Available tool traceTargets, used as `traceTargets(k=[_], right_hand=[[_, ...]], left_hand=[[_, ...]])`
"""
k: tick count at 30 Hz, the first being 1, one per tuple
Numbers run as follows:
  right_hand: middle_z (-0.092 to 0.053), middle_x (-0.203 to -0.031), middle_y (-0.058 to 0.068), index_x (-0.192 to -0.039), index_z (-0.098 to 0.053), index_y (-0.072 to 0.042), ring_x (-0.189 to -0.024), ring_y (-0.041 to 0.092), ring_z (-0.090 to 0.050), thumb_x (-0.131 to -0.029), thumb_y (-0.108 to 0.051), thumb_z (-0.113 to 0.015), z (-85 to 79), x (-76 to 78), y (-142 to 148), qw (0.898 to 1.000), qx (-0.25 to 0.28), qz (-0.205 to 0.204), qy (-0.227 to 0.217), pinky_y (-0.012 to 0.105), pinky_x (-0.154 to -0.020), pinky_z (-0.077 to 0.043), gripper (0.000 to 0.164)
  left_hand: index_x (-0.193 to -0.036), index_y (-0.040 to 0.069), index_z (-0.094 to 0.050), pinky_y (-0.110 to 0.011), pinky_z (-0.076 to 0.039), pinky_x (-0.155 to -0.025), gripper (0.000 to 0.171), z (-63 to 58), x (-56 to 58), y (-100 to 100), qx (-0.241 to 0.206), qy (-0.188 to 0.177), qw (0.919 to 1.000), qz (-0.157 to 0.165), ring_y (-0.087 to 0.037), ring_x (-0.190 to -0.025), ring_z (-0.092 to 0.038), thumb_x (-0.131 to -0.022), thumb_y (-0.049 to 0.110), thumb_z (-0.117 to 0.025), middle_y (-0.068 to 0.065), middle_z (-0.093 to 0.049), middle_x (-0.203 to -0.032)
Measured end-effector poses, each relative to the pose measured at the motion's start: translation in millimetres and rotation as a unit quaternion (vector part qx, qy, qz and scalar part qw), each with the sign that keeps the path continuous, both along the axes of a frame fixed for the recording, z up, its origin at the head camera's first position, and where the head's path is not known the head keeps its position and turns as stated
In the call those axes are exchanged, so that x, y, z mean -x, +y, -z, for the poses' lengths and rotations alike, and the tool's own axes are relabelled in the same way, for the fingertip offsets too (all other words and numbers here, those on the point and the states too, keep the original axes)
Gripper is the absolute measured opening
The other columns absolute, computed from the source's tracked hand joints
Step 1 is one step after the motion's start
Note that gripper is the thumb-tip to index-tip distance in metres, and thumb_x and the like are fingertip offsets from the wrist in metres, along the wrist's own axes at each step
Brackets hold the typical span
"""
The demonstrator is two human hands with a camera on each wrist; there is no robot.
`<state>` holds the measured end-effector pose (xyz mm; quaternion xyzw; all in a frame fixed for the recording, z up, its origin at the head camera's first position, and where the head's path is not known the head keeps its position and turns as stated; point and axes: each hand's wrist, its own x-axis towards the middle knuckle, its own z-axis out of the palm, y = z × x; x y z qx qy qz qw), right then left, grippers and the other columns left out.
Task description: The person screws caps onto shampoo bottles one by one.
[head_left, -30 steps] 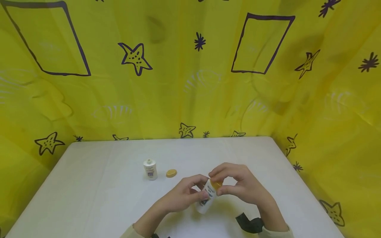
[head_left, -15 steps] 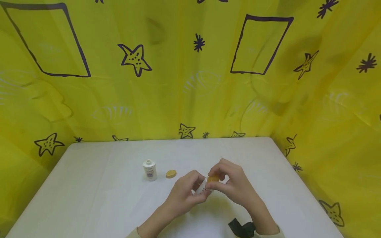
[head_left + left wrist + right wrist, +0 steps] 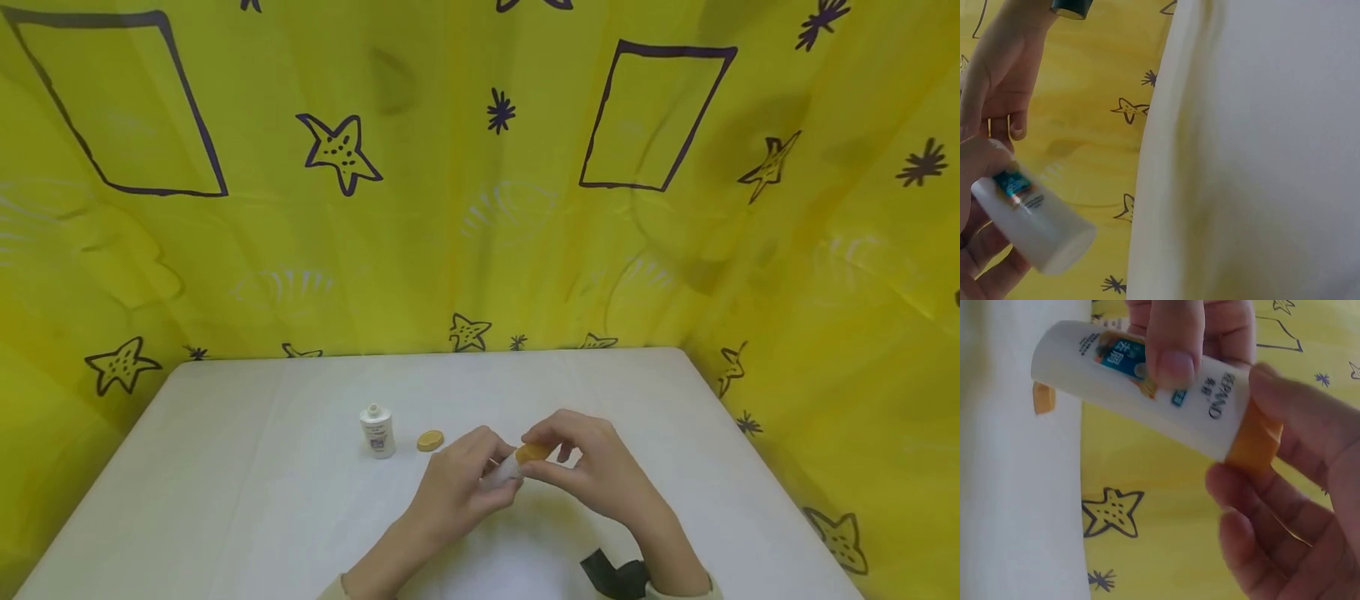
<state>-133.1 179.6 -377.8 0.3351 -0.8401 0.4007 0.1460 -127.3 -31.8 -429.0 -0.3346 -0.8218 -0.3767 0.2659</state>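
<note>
A white bottle point(image 3: 1166, 400) with a printed label is held tilted above the table. My left hand point(image 3: 457, 483) grips its body, the thumb lying across the label in the right wrist view. Its orange cap point(image 3: 1255, 439) sits on the bottle's end, and my right hand point(image 3: 592, 462) pinches that cap between thumb and fingers. In the left wrist view the bottle's base point(image 3: 1069, 250) points down, away from the left hand. A second white bottle point(image 3: 378, 433) stands uncapped on the table, left of both hands. Beside it lies a loose orange cap point(image 3: 430, 441).
The white table point(image 3: 300, 517) spreads under both hands. A yellow curtain point(image 3: 420, 250) with dark star drawings hangs behind it and at its sides. A dark strap point(image 3: 615, 575) sits at the right wrist, one end sticking out.
The bottle has tipped from steep to nearly level between the hands. My right hand has shifted slightly left and its grip on the cap has turned. The standing bottle and loose cap stay put.
</note>
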Motion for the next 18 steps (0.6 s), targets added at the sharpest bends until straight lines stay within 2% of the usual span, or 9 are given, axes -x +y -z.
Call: traceTargets(k=[6, 9, 13, 15, 18], right_hand=[[-0.068, -0.082, -0.015, -0.093, -0.070, -0.024, -0.070, 0.001, -0.060, -0.077, -0.029, -0.086, 2.9, -1.5, -9, 0.998, 0.026, 0.058, 0.013, 0.027, -0.058, -0.052, 0.023], [-0.068, -0.084, -0.013, -0.097, -0.071, -0.022, -0.072, 0.004, -0.061, -0.076, -0.024, -0.087, 3.9, 1.2, -9, 0.996, 0.050, 0.066, 0.018, 0.027, -0.060, -0.053, 0.026], [-0.070, -0.094, -0.008, -0.112, -0.071, -0.019, -0.079, 0.008, -0.066, -0.078, -0.020, -0.086, 5.5, 7.3, -1, 0.996, 0.059, 0.061, 0.001, 0.027, -0.063, -0.056, 0.037], [-0.072, -0.100, -0.006, -0.119, -0.069, -0.019, -0.082, 0.008, -0.069, -0.081, -0.022, -0.084, 6.4, 10.1, 4, 0.996, 0.052, 0.068, -0.029, 0.027, -0.066, -0.057, 0.040], [-0.073, -0.106, -0.002, -0.120, -0.068, -0.019, -0.085, 0.008, -0.071, -0.084, -0.026, -0.081, 9.0, 13.7, 12, 0.993, 0.037, 0.083, -0.078, 0.027, -0.070, -0.058, 0.039]], left_hand=[[-0.093, 0.015, -0.060, -0.011, -0.045, -0.058, 0.029, 1.3, -1.4, 7, 0.008, 0.042, 0.9970, -0.065, -0.002, -0.072, -0.049, -0.074, 0.015, -0.082, 0.009, -0.057, -0.083], [-0.096, 0.015, -0.060, -0.013, -0.047, -0.059, 0.029, -1.2, -1.2, 10, -0.008, 0.029, 0.9971, -0.070, -0.003, -0.072, -0.051, -0.076, 0.015, -0.082, 0.009, -0.057, -0.084], [-0.101, 0.015, -0.061, -0.020, -0.055, -0.065, 0.027, -4.6, 1.7, 12, -0.063, -0.050, 0.9962, -0.035, -0.005, -0.076, -0.061, -0.083, 0.016, -0.080, 0.007, -0.062, -0.093], [-0.104, 0.015, -0.061, -0.023, -0.058, -0.068, 0.026, -6.1, 5.0, 14, -0.090, -0.097, 0.9909, -0.023, -0.007, -0.081, -0.065, -0.085, 0.017, -0.079, 0.005, -0.064, -0.099], [-0.108, 0.015, -0.062, -0.028, -0.060, -0.073, 0.027, -9.1, 12.3, 17, -0.115, -0.152, 0.9814, -0.020, -0.010, -0.088, -0.067, -0.087, 0.018, -0.078, 0.004, -0.066, -0.104]])
